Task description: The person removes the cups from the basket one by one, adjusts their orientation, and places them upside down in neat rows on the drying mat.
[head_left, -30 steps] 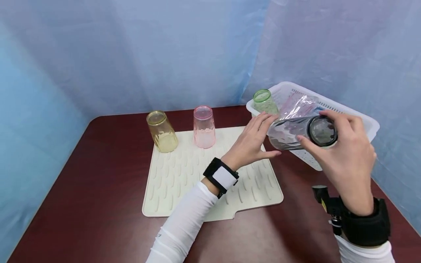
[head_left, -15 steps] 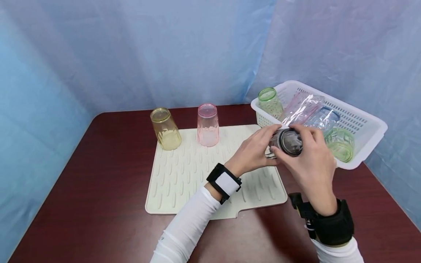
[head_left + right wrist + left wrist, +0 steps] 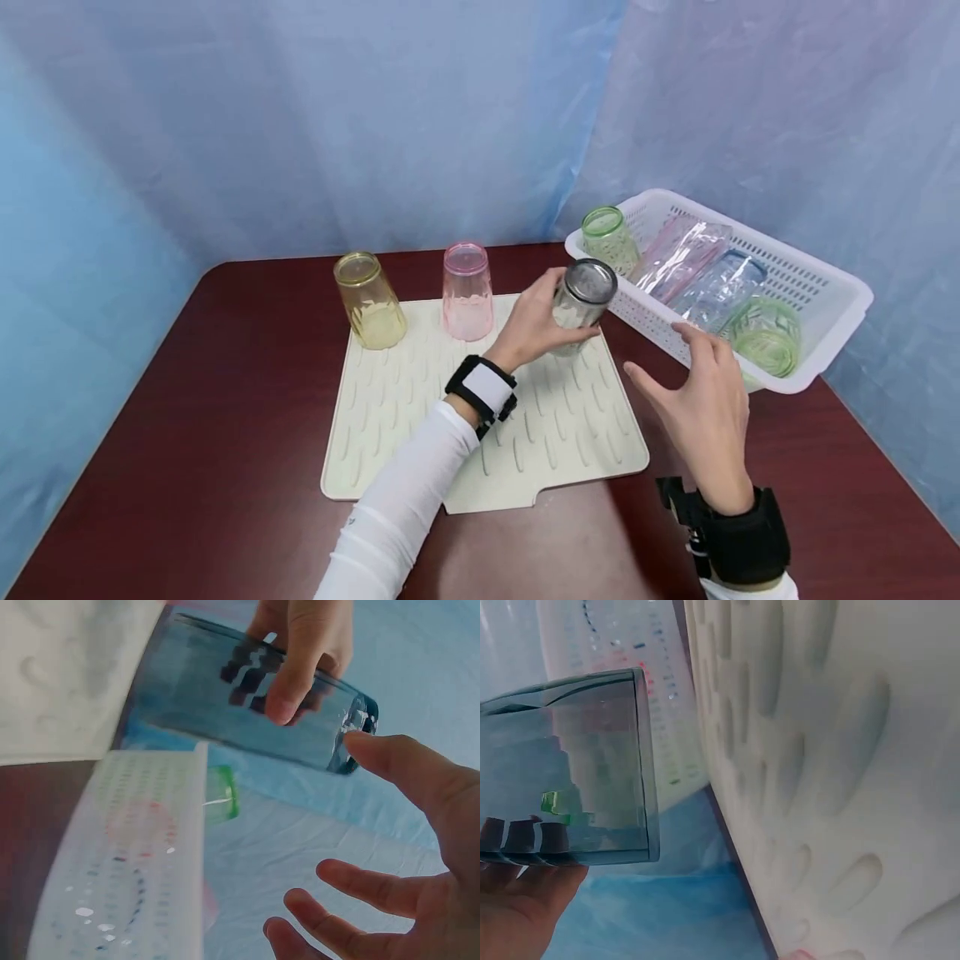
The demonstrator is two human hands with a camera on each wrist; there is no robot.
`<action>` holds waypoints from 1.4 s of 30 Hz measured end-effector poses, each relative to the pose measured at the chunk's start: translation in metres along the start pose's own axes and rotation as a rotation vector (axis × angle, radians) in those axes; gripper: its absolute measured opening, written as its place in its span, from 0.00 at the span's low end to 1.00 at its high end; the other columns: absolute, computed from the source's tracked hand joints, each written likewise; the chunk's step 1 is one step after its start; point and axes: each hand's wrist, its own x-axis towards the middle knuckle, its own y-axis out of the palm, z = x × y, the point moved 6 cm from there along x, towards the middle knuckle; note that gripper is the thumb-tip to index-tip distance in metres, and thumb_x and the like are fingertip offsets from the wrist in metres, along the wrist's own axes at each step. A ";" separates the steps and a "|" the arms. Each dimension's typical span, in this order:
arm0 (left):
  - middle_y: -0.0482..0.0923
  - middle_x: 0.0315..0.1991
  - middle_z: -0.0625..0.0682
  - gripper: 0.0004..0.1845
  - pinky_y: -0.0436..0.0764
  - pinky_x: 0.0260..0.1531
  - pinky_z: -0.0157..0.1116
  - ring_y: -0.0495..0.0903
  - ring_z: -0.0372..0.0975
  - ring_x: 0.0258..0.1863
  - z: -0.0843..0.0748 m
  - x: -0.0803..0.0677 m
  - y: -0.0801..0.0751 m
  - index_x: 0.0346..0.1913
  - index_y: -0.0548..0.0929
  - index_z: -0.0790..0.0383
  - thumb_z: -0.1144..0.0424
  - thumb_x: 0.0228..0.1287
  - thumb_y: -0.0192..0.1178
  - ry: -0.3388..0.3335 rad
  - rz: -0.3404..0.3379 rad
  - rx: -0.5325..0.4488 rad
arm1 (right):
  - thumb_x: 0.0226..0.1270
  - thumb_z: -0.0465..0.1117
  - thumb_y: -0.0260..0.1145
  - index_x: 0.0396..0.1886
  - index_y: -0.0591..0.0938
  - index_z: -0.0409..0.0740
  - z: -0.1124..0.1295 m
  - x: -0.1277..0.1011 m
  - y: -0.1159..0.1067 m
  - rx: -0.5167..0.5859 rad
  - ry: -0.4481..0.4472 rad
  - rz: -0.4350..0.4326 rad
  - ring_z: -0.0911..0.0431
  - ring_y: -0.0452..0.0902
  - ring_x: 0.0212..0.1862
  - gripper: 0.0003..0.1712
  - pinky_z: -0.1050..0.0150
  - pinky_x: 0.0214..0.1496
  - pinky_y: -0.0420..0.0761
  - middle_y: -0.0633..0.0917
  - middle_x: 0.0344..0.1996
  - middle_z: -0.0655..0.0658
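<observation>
Blue drapes [image 3: 300,125] behind red-brn tbl [image 3: 187,417]; L hand [image 3: 529,331] grips gry glass [image 3: 588,285], R hand [image 3: 708,412] spread.

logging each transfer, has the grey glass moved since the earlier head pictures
Yes, leftward: in the head view, judged against the basket, the grey glass has shifted from in front of the basket's middle to near its left end.

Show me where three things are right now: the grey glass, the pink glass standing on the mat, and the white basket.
Grey glass [image 3: 574,310]: head view, its side below the upturned base.
Pink glass [image 3: 468,293]: head view, mid-side.
White basket [image 3: 651,322]: head view, its near outer wall.
</observation>
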 end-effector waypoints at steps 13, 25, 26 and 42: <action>0.75 0.53 0.57 0.41 0.76 0.49 0.39 0.76 0.45 0.53 0.063 0.005 -0.001 0.60 0.66 0.66 0.56 0.47 0.77 -0.323 -0.161 -0.024 | 0.50 0.47 0.78 0.60 0.73 0.34 -0.039 -0.028 0.007 -0.010 0.154 0.042 0.36 0.68 0.53 0.40 0.40 0.52 0.64 0.75 0.52 0.31; 0.73 0.56 0.59 0.42 0.76 0.51 0.43 0.74 0.47 0.55 0.069 0.013 0.011 0.64 0.64 0.66 0.53 0.50 0.75 -0.319 -0.143 -0.029 | 0.52 0.44 0.77 0.55 0.77 0.36 -0.040 -0.024 0.011 0.014 0.121 0.036 0.40 0.71 0.52 0.32 0.43 0.50 0.68 0.79 0.48 0.36; 0.73 0.56 0.59 0.43 0.75 0.51 0.43 0.74 0.47 0.56 0.069 0.014 0.012 0.64 0.64 0.66 0.53 0.50 0.75 -0.318 -0.141 -0.031 | 0.52 0.44 0.77 0.54 0.78 0.37 -0.040 -0.023 0.011 0.016 0.120 0.040 0.40 0.72 0.51 0.31 0.44 0.50 0.68 0.79 0.47 0.36; 0.63 0.65 0.62 0.53 0.68 0.58 0.45 0.64 0.47 0.65 0.041 0.020 -0.027 0.71 0.55 0.64 0.53 0.48 0.76 -0.218 -0.209 -0.027 | 0.57 0.45 0.73 0.50 0.81 0.36 -0.052 0.000 -0.021 -0.051 0.132 -0.047 0.40 0.77 0.44 0.24 0.42 0.42 0.69 0.82 0.45 0.34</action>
